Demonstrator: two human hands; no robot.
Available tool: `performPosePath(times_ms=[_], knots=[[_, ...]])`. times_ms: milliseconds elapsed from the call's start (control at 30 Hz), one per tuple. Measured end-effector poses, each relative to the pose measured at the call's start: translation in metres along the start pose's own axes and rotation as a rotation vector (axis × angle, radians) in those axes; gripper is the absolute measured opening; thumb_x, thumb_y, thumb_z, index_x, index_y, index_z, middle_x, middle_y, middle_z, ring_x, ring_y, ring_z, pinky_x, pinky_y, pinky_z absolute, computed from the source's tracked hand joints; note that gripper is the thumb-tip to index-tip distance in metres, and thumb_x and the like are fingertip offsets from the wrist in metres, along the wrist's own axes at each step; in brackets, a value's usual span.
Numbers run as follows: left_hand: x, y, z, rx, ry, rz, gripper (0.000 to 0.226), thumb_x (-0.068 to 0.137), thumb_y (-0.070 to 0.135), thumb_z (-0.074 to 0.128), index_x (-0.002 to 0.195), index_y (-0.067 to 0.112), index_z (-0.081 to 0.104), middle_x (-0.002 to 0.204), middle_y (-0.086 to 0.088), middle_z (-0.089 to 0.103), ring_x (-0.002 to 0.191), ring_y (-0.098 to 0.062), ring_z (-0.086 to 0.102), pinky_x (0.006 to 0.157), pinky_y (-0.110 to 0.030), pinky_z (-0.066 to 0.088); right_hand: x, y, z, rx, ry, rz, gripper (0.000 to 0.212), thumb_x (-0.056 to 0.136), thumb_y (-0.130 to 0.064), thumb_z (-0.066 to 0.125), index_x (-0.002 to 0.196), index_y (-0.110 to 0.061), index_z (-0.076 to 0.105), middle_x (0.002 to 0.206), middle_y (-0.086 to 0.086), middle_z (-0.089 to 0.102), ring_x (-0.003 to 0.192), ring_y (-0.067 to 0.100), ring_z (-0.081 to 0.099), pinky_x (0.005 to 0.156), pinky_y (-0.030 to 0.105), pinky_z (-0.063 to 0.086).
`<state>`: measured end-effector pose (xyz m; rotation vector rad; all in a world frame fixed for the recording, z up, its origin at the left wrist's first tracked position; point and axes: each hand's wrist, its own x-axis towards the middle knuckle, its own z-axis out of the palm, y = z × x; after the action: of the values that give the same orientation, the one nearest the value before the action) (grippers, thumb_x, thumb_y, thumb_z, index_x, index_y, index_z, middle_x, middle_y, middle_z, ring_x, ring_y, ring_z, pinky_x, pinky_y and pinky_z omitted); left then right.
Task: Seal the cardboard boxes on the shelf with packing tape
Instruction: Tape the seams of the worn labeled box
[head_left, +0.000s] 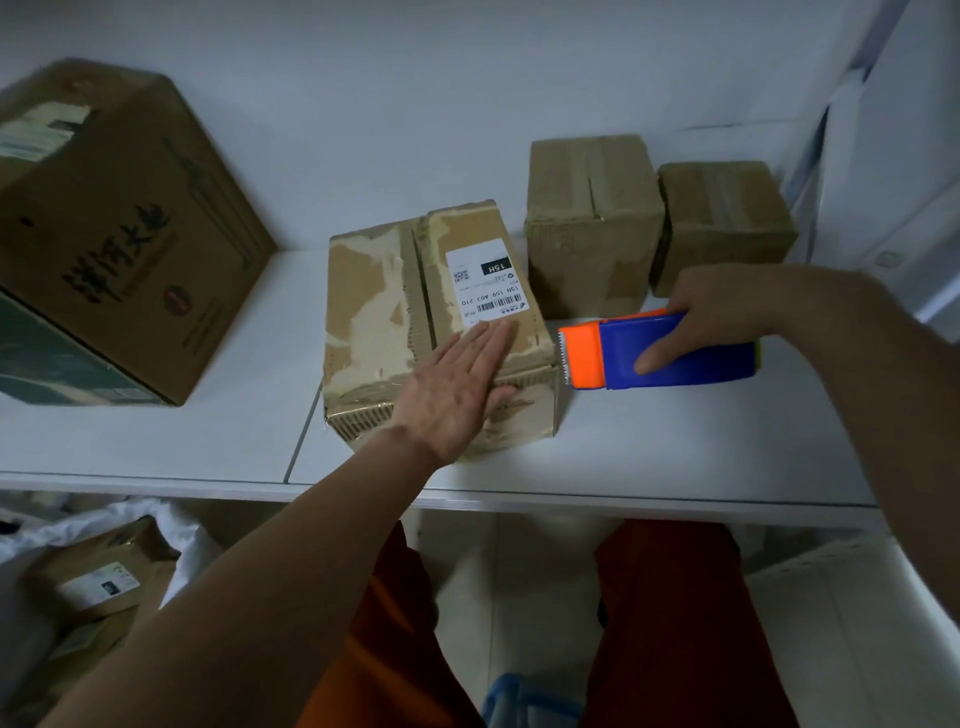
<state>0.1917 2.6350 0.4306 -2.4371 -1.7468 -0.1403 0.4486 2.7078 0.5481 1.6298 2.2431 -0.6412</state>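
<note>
A worn cardboard box (384, 312) with a white shipping label stands in the middle of the white shelf (649, 457). My left hand (457, 389) lies flat on its near right top edge, fingers straight. My right hand (722, 317) grips a blue and orange tape dispenser (623, 353) just to the right of that box. The dispenser's serrated orange end touches the box's upper right edge. Two smaller cardboard boxes (592, 218) (727, 223) stand behind, at the back right.
A large printed cardboard box (119, 234) sits tilted at the left of the shelf. Below the shelf on the left are more parcels (98, 587) in white wrapping. A blue bin (519, 696) shows between my legs. A shelf upright (821, 156) stands at the right.
</note>
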Motion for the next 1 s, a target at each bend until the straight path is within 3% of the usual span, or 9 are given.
performPosePath(times_ms=[100, 167, 267, 333, 500, 667, 800, 867, 1000], knots=[[0.013, 0.011, -0.006, 0.048, 0.053, -0.056, 0.075, 0.091, 0.059, 0.028, 0.145, 0.007, 0.033, 0.127, -0.015, 0.059, 0.115, -0.029, 0.056, 0.1, -0.04, 0.043, 0.006, 0.0, 0.002, -0.009, 0.004, -0.009, 0.056, 0.07, -0.063, 0.067, 0.08, -0.008, 0.06, 0.08, 0.008, 0.06, 0.065, 0.018, 0.052, 0.058, 0.025, 0.035], [0.027, 0.019, -0.011, 0.078, 0.062, -0.091, 0.073, 0.087, 0.062, 0.031, 0.138, 0.011, 0.037, 0.112, -0.013, 0.059, 0.098, -0.029, 0.055, 0.089, -0.041, 0.045, 0.008, -0.001, 0.003, -0.001, 0.005, -0.012, 0.055, 0.072, -0.062, 0.067, 0.082, -0.008, 0.061, 0.082, 0.008, 0.061, 0.065, 0.017, 0.052, 0.057, 0.025, 0.035], [0.033, 0.022, -0.004, 0.044, -0.029, -0.046, 0.079, 0.089, 0.062, 0.021, 0.152, 0.014, 0.02, 0.154, -0.011, 0.029, 0.142, -0.029, 0.026, 0.116, -0.041, 0.023, 0.008, -0.001, 0.002, 0.009, 0.004, -0.014, 0.053, 0.073, -0.06, 0.066, 0.081, -0.008, 0.062, 0.075, 0.005, 0.059, 0.062, 0.016, 0.052, 0.055, 0.024, 0.034], [0.031, 0.018, 0.0, 0.077, -0.08, -0.007, 0.077, 0.091, 0.06, 0.011, 0.154, 0.017, 0.004, 0.162, -0.001, 0.004, 0.149, -0.018, 0.001, 0.121, -0.038, 0.006, 0.008, 0.001, 0.001, 0.025, -0.015, -0.008, 0.054, 0.073, -0.06, 0.066, 0.084, -0.007, 0.065, 0.075, 0.004, 0.059, 0.062, 0.016, 0.053, 0.055, 0.024, 0.034], [0.014, 0.003, 0.001, 0.082, -0.068, 0.038, 0.073, 0.093, 0.059, 0.01, 0.153, 0.018, 0.015, 0.161, 0.001, 0.015, 0.148, -0.015, 0.01, 0.121, -0.037, 0.012, 0.007, 0.002, 0.006, 0.102, -0.115, -0.071, 0.039, 0.073, -0.056, 0.067, 0.072, -0.017, 0.065, 0.072, 0.0, 0.064, 0.06, 0.012, 0.057, 0.056, 0.021, 0.038], [0.011, -0.001, 0.002, 0.064, -0.082, 0.051, 0.076, 0.092, 0.062, 0.007, 0.153, 0.019, 0.014, 0.161, 0.002, 0.014, 0.148, -0.013, 0.008, 0.121, -0.035, 0.009, -0.002, 0.015, 0.008, 0.135, -0.175, -0.095, 0.039, 0.072, -0.053, 0.069, 0.054, -0.02, 0.056, 0.04, -0.012, 0.056, 0.035, -0.001, 0.05, 0.051, 0.019, 0.035], [0.012, 0.0, -0.002, 0.038, -0.104, 0.032, 0.077, 0.09, 0.062, 0.012, 0.154, 0.02, 0.009, 0.162, 0.003, 0.008, 0.149, -0.012, 0.002, 0.121, -0.034, 0.005, -0.008, 0.016, -0.002, 0.045, -0.112, -0.03, 0.06, 0.053, -0.068, 0.063, 0.063, -0.009, 0.066, 0.055, 0.0, 0.061, 0.046, 0.01, 0.052, 0.051, 0.022, 0.034], [0.01, 0.0, -0.003, 0.026, -0.082, 0.025, 0.077, 0.09, 0.063, 0.016, 0.154, 0.019, 0.01, 0.161, 0.002, 0.011, 0.148, -0.012, 0.005, 0.121, -0.034, 0.005, -0.004, 0.011, 0.002, -0.015, -0.06, -0.024, 0.064, 0.059, -0.068, 0.065, 0.067, -0.005, 0.066, 0.062, 0.005, 0.059, 0.051, 0.014, 0.05, 0.053, 0.024, 0.033], [0.011, 0.002, -0.004, -0.035, -0.065, 0.008, 0.08, 0.09, 0.065, 0.02, 0.154, 0.021, 0.006, 0.161, 0.002, 0.014, 0.148, -0.011, 0.007, 0.121, -0.031, 0.004, -0.006, -0.002, 0.009, -0.163, 0.056, 0.011, 0.055, 0.069, -0.068, 0.064, 0.066, -0.016, 0.046, 0.068, 0.002, 0.051, 0.058, 0.014, 0.047, 0.056, 0.026, 0.033]])
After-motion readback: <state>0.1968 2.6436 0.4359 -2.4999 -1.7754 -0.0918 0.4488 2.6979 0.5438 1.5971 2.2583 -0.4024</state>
